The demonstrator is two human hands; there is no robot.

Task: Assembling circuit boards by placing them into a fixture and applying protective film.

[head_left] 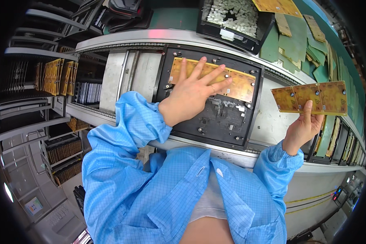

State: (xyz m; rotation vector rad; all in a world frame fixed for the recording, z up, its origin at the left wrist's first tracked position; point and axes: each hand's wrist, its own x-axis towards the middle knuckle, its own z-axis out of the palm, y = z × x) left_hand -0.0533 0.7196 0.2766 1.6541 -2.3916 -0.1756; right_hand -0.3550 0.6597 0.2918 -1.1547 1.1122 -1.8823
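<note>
1. Here's the left hand (189, 91), palm down, fingers fanned wide and gripping nothing, lying across the amber board (244, 86).
2. That amber board sits along the upper part of the black fixture (185, 122), its right end showing clear of the fingers.
3. Over to the right hand (307, 129): closed in a pinch, thumb on the near face of a second board (327, 95), the fingers mostly hidden behind it.
4. The second board is up in the air, tilted, well apart from the fixture.
5. Beyond the fixture, a black bin (248, 44) brims with small white pieces (232, 16); green panels (286, 40) lie piled beside it.
</note>
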